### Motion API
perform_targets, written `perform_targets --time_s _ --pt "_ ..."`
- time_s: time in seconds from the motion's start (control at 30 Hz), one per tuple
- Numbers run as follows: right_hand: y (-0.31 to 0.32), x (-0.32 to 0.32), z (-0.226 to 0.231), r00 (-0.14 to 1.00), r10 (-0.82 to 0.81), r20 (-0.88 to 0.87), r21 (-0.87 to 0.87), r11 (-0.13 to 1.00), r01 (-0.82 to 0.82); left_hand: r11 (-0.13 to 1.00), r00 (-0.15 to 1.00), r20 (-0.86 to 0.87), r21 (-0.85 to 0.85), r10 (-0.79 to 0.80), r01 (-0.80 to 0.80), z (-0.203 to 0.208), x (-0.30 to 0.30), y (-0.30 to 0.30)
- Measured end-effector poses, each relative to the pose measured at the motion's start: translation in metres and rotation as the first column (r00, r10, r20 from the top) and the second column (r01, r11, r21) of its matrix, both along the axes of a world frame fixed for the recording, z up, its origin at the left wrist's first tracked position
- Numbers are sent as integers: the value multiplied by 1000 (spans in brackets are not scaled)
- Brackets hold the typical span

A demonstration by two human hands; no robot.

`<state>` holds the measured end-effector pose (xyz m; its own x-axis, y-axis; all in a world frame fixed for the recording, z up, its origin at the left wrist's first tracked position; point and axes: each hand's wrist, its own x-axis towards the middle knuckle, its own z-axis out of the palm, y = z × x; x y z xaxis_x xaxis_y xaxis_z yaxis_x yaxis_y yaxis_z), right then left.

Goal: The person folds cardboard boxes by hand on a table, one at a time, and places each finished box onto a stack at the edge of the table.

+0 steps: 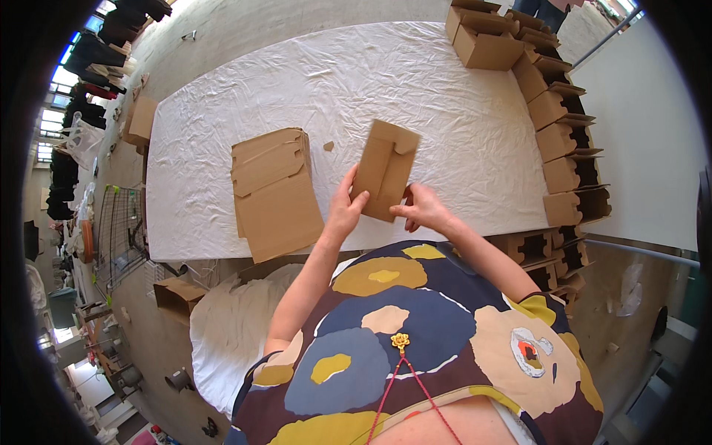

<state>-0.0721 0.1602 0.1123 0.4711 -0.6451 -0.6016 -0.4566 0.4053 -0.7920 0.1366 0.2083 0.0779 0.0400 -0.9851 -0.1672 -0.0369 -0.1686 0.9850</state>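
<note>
Seemingly for steadiness, the carton (380,163) is gripped by the left hand (345,208) at eight o'clock, the right hand (424,208) at four.

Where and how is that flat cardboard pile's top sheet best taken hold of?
Probably take the top sheet by its straight near edge, from the near side: it lies flat, its far part is notched, and its nearest corner reaches about the edge of the table, so a grip could start there.

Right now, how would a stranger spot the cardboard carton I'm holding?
Face the white-covered table. Above its near side, the carton is between your left hand and right hand. Unlike the cardboard stack leftward and open boxes rightward, it's held.
</note>
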Motion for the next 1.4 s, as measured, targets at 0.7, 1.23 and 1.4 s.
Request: perform_targets --time_s 0.7,1.23,1.4 --pt "-10 18 -22 997 22 -71 -936 344 -74 965 972 140 -208 191 -160 -16 14 -5" --pt "-25 41 -24 858 303 -414 -785 358 -506 965 966 256 -262 44 26 9 4 -10" --pt "-30 47 -23 840 351 -414 -746 399 -534 946 933 347 -323 95 24 12 -1 -12"
